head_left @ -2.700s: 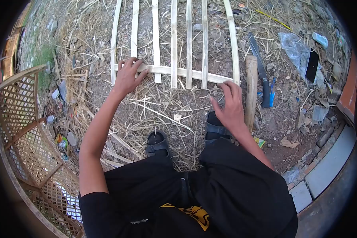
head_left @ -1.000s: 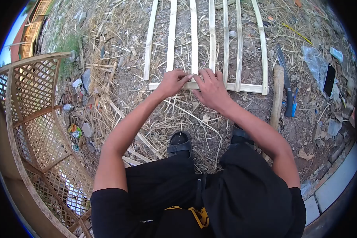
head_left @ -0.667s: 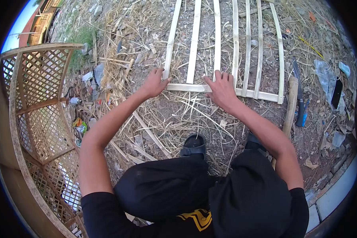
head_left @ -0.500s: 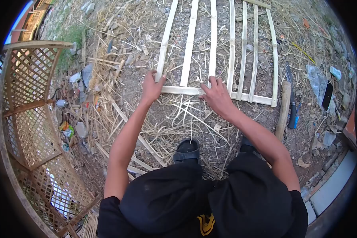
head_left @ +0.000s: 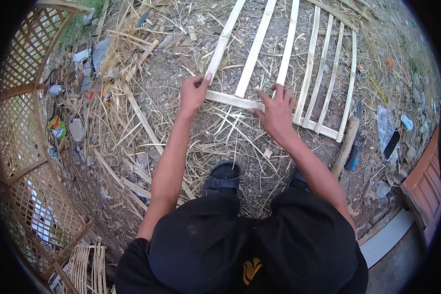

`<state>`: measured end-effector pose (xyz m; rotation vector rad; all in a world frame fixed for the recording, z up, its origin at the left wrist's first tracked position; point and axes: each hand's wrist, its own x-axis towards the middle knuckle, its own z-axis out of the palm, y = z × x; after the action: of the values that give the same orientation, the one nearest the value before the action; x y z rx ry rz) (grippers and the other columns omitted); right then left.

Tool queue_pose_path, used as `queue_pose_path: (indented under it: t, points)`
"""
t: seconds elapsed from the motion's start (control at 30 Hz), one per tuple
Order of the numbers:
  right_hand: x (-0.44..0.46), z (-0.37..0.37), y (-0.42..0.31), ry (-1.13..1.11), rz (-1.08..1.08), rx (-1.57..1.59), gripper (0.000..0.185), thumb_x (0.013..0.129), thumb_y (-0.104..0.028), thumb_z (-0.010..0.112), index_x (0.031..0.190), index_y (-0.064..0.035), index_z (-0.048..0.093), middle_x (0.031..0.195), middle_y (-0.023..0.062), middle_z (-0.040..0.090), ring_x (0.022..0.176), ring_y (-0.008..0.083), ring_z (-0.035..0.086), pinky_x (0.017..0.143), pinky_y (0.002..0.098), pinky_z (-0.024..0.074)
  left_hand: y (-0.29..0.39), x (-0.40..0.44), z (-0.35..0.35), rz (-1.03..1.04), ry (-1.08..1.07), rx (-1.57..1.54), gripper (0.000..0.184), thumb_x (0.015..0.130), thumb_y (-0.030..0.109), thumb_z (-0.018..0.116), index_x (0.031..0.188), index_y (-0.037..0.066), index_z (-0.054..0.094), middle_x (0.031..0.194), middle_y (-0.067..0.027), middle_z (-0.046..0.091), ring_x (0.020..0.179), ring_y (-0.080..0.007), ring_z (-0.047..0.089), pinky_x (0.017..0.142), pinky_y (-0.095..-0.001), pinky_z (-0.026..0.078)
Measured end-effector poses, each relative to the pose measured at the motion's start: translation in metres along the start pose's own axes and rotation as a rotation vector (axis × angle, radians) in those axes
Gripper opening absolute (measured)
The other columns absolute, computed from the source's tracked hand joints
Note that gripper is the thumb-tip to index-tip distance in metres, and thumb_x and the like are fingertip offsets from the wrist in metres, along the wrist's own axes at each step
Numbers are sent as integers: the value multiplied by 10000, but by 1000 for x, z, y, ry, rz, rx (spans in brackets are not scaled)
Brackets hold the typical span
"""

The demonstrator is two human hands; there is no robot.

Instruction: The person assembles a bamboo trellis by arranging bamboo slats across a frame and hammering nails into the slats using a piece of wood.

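Note:
A flat frame of pale split-bamboo strips lies on the ground, with several long slats (head_left: 256,49) running away from me and meeting a crosspiece (head_left: 230,99) at the near end. My left hand (head_left: 193,96) pinches the left corner, where the outermost slat (head_left: 224,41) meets the crosspiece. Farther right, my right hand (head_left: 278,111) curls over the crosspiece at the foot of another slat (head_left: 288,44), its thumb on the near side. The palm hides that joint. Beyond it, the crosspiece's right part (head_left: 323,128) carries narrower slats.
Right of the frame lie a wooden stick (head_left: 347,147) and a long blade with a dark-and-blue handle (head_left: 353,159). Plastic scraps (head_left: 385,122) lie beyond. A lattice panel (head_left: 27,127) stands at left. Shavings and loose strips (head_left: 144,120) litter the ground around my sandals (head_left: 223,177).
The view has shifted, and the frame now appears tilted, its right end lower. Both hands stay at the crosspiece; the right hand's fingers have shifted and look more spread.

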<state>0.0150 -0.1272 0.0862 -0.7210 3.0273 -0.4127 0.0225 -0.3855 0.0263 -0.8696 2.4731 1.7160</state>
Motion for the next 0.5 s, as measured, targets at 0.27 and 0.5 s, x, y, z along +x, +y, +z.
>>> queue_pose_path:
  t: [0.27, 0.5]
  points:
    - [33, 31, -13, -150, -18, 406, 753, 698, -287, 905, 1296, -27, 528, 1022, 168, 643, 1037, 371, 593, 935, 487, 412, -6, -9, -9, 40, -168, 285, 428, 1020, 316, 594, 1337, 28, 603, 910, -80, 681, 734, -135, 594, 678, -285, 502]
    - [23, 47, -10, 14, -80, 397, 741, 721, -182, 883, 1380, -125, 549, 1089, 144, 601, 1014, 332, 603, 919, 454, 445, 17, -22, -15, -156, -279, -84, 477, 1051, 354, 539, 1424, 59, 497, 1054, -61, 624, 883, -151, 578, 702, -313, 564]
